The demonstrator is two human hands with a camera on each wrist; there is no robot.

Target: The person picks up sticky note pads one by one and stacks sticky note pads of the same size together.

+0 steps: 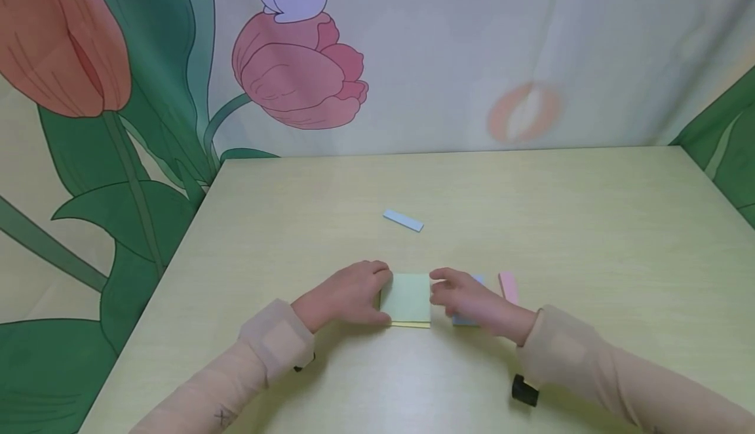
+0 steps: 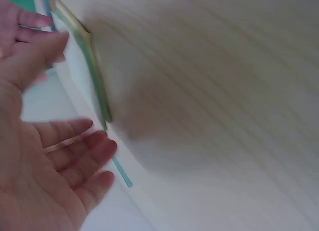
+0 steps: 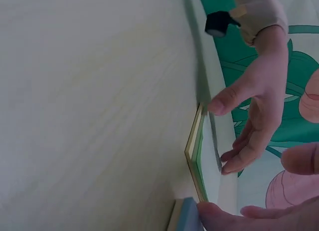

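A pale green pad of sticky notes (image 1: 407, 296) lies on a yellow pad (image 1: 413, 324), whose near edge peeks out. My left hand (image 1: 354, 293) is at the stack's left side, thumb by the near corner and fingers by the far one; its fingers look relaxed. Close to the right edge hovers my right hand (image 1: 472, 299), fingers loosely bent with nothing seen between them. Partly hidden beneath that hand is a blue pad (image 1: 464, 321). In the right wrist view the blue pad (image 3: 188, 216) has a beige layer under it.
A narrow light-blue strip (image 1: 403, 220) lies farther back on the pale wooden table (image 1: 590, 224). Right of the blue pad is a pink strip (image 1: 508, 286), partly behind my right wrist. A flower-printed curtain (image 1: 442, 60) hangs past the table's far edge.
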